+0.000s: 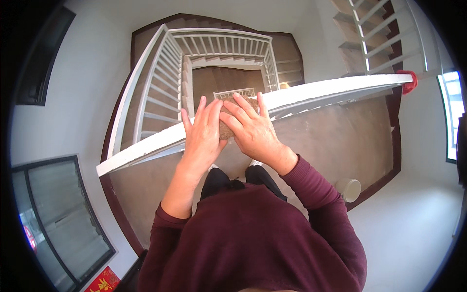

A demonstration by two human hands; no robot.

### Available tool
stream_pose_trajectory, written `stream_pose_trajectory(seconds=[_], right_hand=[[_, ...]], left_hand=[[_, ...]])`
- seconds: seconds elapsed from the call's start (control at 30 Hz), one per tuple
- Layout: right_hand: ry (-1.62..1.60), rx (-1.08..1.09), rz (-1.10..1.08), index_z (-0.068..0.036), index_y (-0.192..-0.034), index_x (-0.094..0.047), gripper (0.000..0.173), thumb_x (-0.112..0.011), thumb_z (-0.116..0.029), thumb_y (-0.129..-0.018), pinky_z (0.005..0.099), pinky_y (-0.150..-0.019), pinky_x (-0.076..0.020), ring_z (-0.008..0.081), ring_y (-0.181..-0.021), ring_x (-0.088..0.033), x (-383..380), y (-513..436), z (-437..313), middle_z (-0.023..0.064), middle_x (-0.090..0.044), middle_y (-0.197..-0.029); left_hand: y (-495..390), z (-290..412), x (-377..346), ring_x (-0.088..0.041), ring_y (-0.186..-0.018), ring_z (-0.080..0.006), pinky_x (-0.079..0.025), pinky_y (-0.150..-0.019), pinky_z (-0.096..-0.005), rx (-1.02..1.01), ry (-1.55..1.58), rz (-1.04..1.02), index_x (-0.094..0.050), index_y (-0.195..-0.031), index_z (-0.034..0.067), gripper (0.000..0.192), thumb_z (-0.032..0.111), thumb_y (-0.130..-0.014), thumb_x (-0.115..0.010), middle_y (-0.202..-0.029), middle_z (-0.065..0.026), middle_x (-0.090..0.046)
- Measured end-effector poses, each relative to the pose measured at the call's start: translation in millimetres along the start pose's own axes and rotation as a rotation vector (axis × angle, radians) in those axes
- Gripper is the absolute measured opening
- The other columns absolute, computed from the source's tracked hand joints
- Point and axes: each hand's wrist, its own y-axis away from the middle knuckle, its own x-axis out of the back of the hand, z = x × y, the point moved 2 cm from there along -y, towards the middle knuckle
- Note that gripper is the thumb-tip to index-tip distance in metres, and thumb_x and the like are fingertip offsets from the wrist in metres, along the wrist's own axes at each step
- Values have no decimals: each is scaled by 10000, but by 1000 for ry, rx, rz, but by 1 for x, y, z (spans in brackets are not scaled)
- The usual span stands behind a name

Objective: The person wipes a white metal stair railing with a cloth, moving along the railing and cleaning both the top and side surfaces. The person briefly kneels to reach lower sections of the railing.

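Note:
A brown cloth (226, 132) with a fuzzy surface is draped over the white handrail (321, 87) in front of me. My left hand (205, 133) presses on the cloth's left side, its fingers spread and pointing away from me. On the right part of the cloth lies my right hand (253, 129), fingers also apart, with the tips hooking towards the rail's far side. Both hands hold the cloth against the rail and nearly meet in the middle. The cloth's underside and most of my left thumb are hidden.
Beyond the handrail an open stairwell drops past white balusters (162, 87) and lower flights. A red cloth (410, 82) hangs at the rail's right end. On the landing floor (335, 142), a pale bucket (351, 190) stands by the right wall. A dark-framed window (60, 211) is at left.

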Motion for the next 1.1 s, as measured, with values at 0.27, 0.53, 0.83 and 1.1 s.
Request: stream_pose_trajectory(seconds=[0.27,0.53,0.83,1.1], right_hand=[[-27,-21,16,-72,-1345,-521,592,-729,-143,-795,685,-1160,-250,350,-1414,-437,22,20,52,134,-532,-1392],[-9,5,0,-12,-1318,-533,569,-713,-167,-801,668,-1157,-264,418,-1383,-444,20,13,49,201,-534,-1366],[-3,4,-17,-6,-1317,-520,563,-701,-155,-806,666,-1156,-266,429,-1397,-422,18,14,48,214,-516,-1398],[54,-36,-42,-51,-1410,-480,655,-709,-166,-807,684,-1155,-254,442,-1433,-362,12,17,40,226,-478,-1441]], left_hand=[[-44,42,-36,-456,-1406,-355,-194,-1154,-719,-39,-23,70,-418,-1401,66,926,135,-632,-928,-1382,-158,-549],[-45,40,-33,-443,-1419,-340,-202,-1156,-715,30,-38,-6,-418,-1404,68,911,186,-652,-919,-1394,-126,-537],[-40,40,-37,-351,-1484,-354,-170,-1147,-742,45,-48,19,-394,-1444,106,946,132,-655,-915,-1441,-105,-501],[-28,35,-29,-281,-1523,-363,-119,-1181,-717,26,-31,6,-359,-1513,140,994,70,-669,-881,-1526,-92,-453]])
